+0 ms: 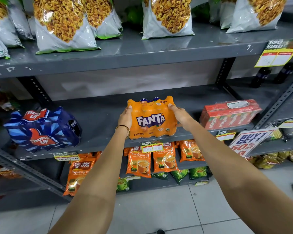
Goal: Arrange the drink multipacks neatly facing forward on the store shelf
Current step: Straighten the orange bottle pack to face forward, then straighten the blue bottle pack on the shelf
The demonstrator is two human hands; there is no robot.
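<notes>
An orange Fanta multipack stands upright at the front edge of the grey middle shelf, its label facing me. My left hand grips its left side and my right hand grips its right side. A blue Thums Up multipack sits further left on the same shelf, turned at an angle. To the right, a red Maaza carton multipack lies on the shelf, its logos running sideways.
Snack bags fill the shelf above. Orange tea packets stand on the shelf below. A "Buy 1 Get 1" sign hangs at the right. Dark bottles stand at the back right. Bare shelf shows between the packs.
</notes>
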